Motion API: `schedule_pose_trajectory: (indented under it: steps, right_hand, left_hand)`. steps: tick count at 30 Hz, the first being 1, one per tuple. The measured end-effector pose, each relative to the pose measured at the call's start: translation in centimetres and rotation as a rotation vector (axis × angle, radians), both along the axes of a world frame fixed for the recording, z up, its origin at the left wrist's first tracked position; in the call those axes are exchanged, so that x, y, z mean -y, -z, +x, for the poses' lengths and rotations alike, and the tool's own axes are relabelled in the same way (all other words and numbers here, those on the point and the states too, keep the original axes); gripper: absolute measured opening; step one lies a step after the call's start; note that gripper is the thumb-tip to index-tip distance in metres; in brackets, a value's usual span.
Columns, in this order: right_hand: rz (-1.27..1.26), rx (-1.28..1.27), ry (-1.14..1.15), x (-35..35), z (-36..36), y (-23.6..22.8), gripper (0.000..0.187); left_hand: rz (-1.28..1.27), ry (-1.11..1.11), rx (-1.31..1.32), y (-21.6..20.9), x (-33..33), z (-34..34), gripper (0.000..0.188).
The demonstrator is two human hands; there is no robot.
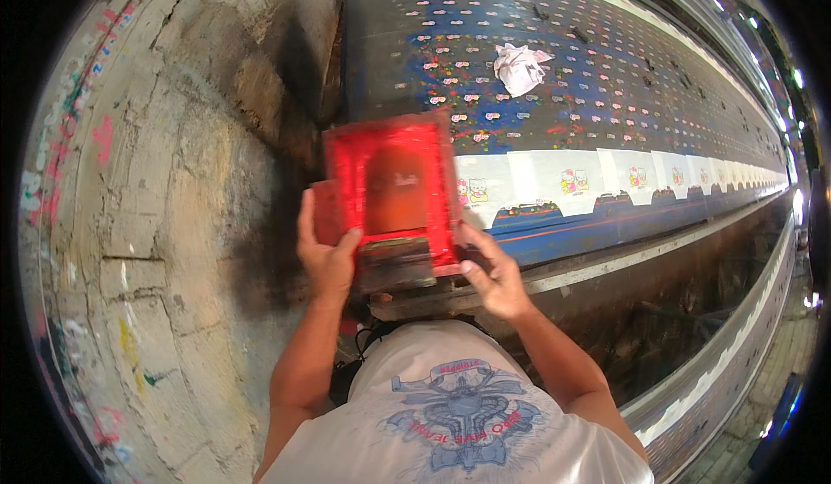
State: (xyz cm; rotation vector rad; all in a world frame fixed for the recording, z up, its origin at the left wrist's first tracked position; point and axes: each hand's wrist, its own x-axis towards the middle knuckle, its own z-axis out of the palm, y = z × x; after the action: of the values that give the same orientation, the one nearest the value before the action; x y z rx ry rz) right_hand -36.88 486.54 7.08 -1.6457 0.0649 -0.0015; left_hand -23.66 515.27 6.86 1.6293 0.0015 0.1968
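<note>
A red screen-printing frame (442, 181) is held up in front of me, at the near left corner of a long printing table (684, 216). My left hand (327, 254) grips its left side, thumb on the front. On the right side, near the lower corner, my right hand (495, 278) has hold of the frame between thumb and fingers. Inside the red border is an orange-brown mesh panel (396, 194) with a small pale mark. A dark, paint-stained squeegee (396, 264) lies across the frame's lower end. The frame is slightly blurred.
A crumpled white cloth (521, 70) lies on the table among rows of small prints. White sheets with coloured cartoon prints (576, 179) line the near edge. A rough, paint-marked wall (164, 224) rises close on my left. Another long table (718, 397) runs along the right.
</note>
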Motion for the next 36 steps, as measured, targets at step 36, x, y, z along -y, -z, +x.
schedule_pose_trajectory:
  steps: [36]
  right_hand:
    - [-0.674,0.193,0.495,5.0,-9.4,0.4,0.039]
  left_hand:
    - [-0.072,0.049,-0.028,5.3,13.4,-5.1,0.102]
